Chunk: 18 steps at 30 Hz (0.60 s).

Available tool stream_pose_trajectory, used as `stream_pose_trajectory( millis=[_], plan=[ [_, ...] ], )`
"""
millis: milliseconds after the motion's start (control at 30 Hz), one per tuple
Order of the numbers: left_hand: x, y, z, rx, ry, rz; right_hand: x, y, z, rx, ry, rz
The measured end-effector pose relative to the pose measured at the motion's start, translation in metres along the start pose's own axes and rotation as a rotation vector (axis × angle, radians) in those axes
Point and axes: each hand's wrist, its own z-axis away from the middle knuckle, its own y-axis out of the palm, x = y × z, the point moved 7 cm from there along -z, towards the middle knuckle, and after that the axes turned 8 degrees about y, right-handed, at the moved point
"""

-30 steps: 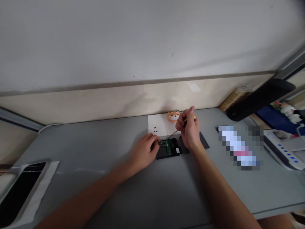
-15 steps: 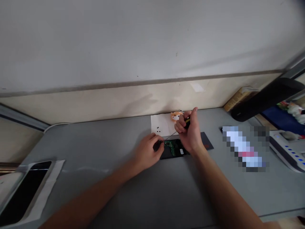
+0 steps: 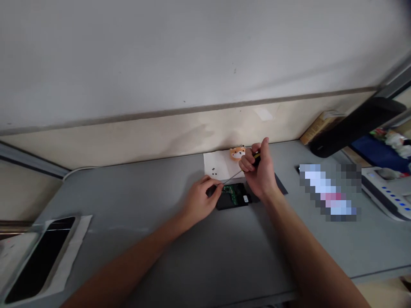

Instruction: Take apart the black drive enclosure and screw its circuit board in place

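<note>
My right hand (image 3: pixel 261 175), thumb raised, wraps round the black and yellow handle of a screwdriver (image 3: pixel 233 175). Its thin shaft slants down to the left. At the shaft's end, the thumb and fingertips of my left hand (image 3: pixel 199 199) are pinched together; whatever they hold is too small to make out. Under and beside these fingertips lies a flat black device (image 3: pixel 225 203), opened up, with a green circuit board (image 3: pixel 233 192) showing. Several small dark screws (image 3: pixel 214 173) lie behind it on a white sheet (image 3: pixel 220 161).
A toy with an animal face (image 3: pixel 236 154) sits on the sheet by the wall. A dark flat card (image 3: pixel 280 185) is partly behind my right wrist. Rightward are a blurred-out phone (image 3: pixel 324 188), a black cylinder (image 3: pixel 353 128), a book (image 3: pixel 321 126) and a power strip (image 3: pixel 390 192). A black-screened phone (image 3: pixel 41 256) lies left.
My right hand and the screwdriver have risen slightly and shifted right. My left fingertips have moved a little up at the shaft's end. The view has shifted slightly.
</note>
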Motion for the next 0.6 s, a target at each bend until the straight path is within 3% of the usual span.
stream_pose_trajectory(
  millis=[267, 600],
  plan=[
    [0.004, -0.001, 0.000, 0.006, -0.006, 0.052, -0.002, 0.002, 0.000, 0.017, -0.002, 0.027],
    [0.008, -0.003, 0.002, 0.021, -0.130, 0.022, 0.000, 0.011, 0.005, 0.048, -0.060, 0.086]
  ],
)
